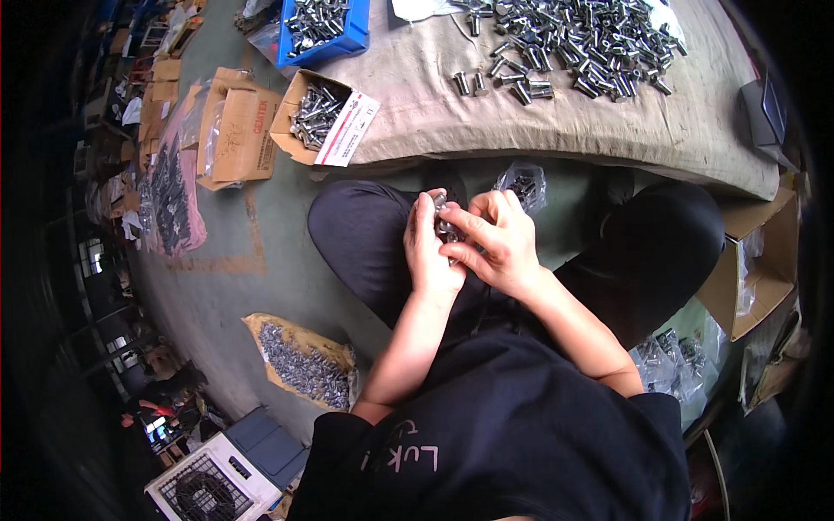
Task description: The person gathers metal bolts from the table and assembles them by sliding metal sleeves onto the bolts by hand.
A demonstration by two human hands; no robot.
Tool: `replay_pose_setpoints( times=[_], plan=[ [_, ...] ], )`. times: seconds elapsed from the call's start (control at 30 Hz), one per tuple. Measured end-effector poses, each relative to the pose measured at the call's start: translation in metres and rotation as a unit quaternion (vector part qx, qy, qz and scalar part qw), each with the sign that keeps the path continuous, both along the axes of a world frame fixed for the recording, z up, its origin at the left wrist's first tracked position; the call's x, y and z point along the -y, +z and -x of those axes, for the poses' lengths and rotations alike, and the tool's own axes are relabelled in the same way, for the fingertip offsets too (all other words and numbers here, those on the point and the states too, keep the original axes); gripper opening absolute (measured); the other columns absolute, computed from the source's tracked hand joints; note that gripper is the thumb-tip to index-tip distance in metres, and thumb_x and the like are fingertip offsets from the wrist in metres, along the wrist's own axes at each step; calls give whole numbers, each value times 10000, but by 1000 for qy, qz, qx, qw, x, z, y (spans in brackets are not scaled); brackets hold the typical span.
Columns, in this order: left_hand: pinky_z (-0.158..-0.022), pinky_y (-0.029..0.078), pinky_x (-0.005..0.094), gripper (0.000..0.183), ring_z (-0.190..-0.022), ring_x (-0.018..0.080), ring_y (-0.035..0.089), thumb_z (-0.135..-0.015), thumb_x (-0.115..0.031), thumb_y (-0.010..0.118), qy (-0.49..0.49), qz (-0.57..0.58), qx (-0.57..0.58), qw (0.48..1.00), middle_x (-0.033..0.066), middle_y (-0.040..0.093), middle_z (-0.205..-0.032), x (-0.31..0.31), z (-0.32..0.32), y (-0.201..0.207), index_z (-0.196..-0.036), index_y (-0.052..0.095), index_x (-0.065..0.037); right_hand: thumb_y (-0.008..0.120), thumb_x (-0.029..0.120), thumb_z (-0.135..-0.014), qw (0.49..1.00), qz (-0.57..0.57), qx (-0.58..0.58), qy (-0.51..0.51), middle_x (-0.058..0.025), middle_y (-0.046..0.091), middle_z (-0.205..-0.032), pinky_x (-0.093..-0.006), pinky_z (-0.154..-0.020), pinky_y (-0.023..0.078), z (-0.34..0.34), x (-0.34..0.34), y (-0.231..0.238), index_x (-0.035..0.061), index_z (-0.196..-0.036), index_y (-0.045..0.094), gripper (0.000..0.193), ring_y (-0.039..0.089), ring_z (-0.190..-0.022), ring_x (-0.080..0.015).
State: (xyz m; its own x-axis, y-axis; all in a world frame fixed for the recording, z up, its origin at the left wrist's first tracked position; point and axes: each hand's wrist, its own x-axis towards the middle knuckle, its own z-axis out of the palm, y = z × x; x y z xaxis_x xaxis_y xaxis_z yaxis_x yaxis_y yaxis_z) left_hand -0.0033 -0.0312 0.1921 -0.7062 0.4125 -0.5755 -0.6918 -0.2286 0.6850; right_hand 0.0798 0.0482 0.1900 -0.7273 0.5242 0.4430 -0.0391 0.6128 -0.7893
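Observation:
Above my lap, my left hand [427,252] is cupped around a few shiny metal bolts [446,229]. My right hand [506,239] meets it from the right, its thumb and fingers closed in a pinch on the same bolts. Fingers partly cover the pieces, so their full shape is hidden. On the cloth-covered table ahead lies a large heap of bolts [591,43], with a few loose ones at its near left side. A small clear plastic bag [526,184] of dark metal parts sits just beyond my right hand, below the table edge.
A blue bin [356,39] and an open carton [354,130], both with bolts, stand at the table's left. Beside them is a brown box [248,130]. Small parts lie on a yellowish sheet [258,328] at lower left. Bagged parts [660,369] and a cardboard box [725,291] sit right.

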Motion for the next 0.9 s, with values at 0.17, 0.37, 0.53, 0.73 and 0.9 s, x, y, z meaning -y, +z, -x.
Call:
replay_pose_setpoints(
  times=[0.17,0.37,0.53,0.73,0.9],
  plan=[
    [-618,454,231,241,-705,99,531,-903,-249,439,-51,16,-116,992,39,541,-771,1,-6,2,-969,521,-32,666,67,-677,992,113,-59,-3,-84,514,-744,-296,-513,439,3,8,-10,33,-931,589,267,543,-598,-210],
    [-380,394,265,240,-549,166,528,-890,-309,397,-106,-78,81,988,59,559,-725,10,8,6,-929,504,-98,570,58,-812,734,664,-125,73,-38,590,-757,-205,-518,466,-4,4,-23,-1,-966,580,165,559,-571,-99],
    [-393,391,253,244,-591,177,522,-876,-337,419,-104,-69,171,977,61,558,-712,13,18,21,-806,493,-115,574,96,-815,620,771,-131,65,-63,617,-812,-196,-534,472,-4,-1,-21,23,-999,576,198,583,-668,-116],
    [-389,378,235,209,-577,163,509,-870,-285,437,-154,-53,124,979,77,550,-713,21,19,23,-844,510,-92,568,110,-822,560,802,-172,117,-80,602,-846,-212,-567,506,-7,-2,-38,28,-1018,556,213,600,-684,-145],
    [-383,366,218,200,-555,151,504,-859,-242,447,-195,-18,85,977,70,545,-712,26,18,23,-872,517,-55,538,147,-846,566,804,-158,94,-89,581,-842,-228,-551,505,-5,-1,-23,18,-1012,536,210,602,-758,-189]
  ],
)
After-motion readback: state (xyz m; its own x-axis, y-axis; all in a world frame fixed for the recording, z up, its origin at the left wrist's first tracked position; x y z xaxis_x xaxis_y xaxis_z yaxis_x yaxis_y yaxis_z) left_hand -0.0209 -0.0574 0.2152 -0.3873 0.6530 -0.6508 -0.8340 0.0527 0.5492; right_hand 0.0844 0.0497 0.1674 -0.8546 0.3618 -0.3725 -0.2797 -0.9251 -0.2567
